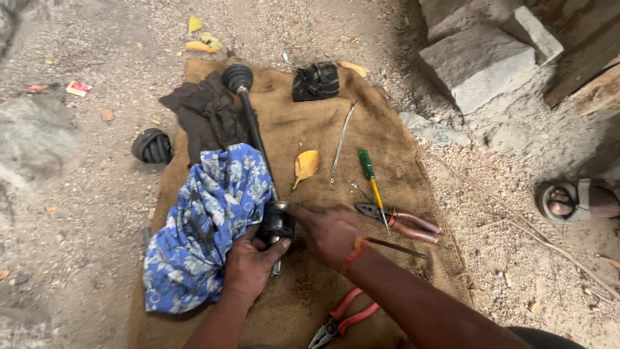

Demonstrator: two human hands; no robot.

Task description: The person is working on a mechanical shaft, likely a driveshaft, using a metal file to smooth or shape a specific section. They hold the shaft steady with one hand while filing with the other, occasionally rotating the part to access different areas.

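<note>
Gravel floor, burlap mat [387,161]: left hand [248,265] grips axle shaft [258,145] joint; right hand [330,232] pinches it. Best held steady, mid-frame.

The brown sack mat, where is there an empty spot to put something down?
The burlap mat is bare along its right side, between the green screwdriver and the mat's edge. It is also bare between the black rubber boot and the yellow leaf. It is crowded around both hands, the axle shaft, blue cloth and brown pliers.
</note>
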